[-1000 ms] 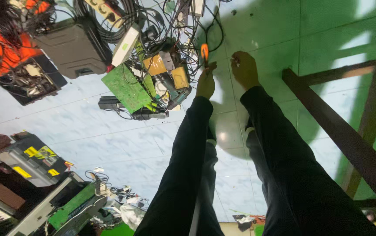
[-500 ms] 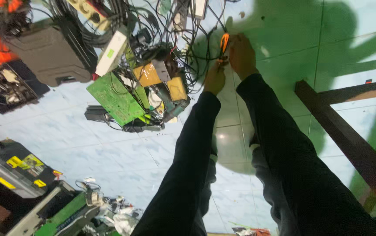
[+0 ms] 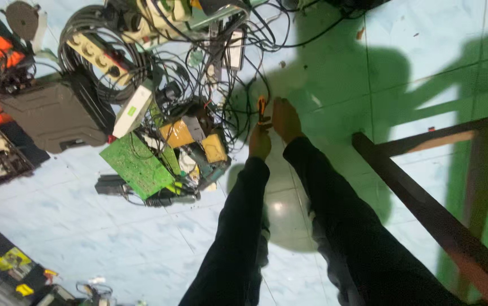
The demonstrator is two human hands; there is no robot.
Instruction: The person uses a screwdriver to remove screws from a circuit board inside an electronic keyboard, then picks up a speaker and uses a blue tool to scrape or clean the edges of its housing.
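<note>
While both arms are reaching out over the floor, the left hand and right hand are closing their fingers around a small orange tool, just beside the wire pile.

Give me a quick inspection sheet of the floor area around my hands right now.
Surface: pale tiled floor, shadows across it.
Job's things: small orange-handled tool at the fingertips.
Clutter: green circuit board, yellow blocks, grey case, white power strip.
Grippers: left hand and right hand close together at the tool; which one grips it is unclear.
Cables: black tangle beside the hands.
Surroundings: dark wooden frame to the right.
</note>
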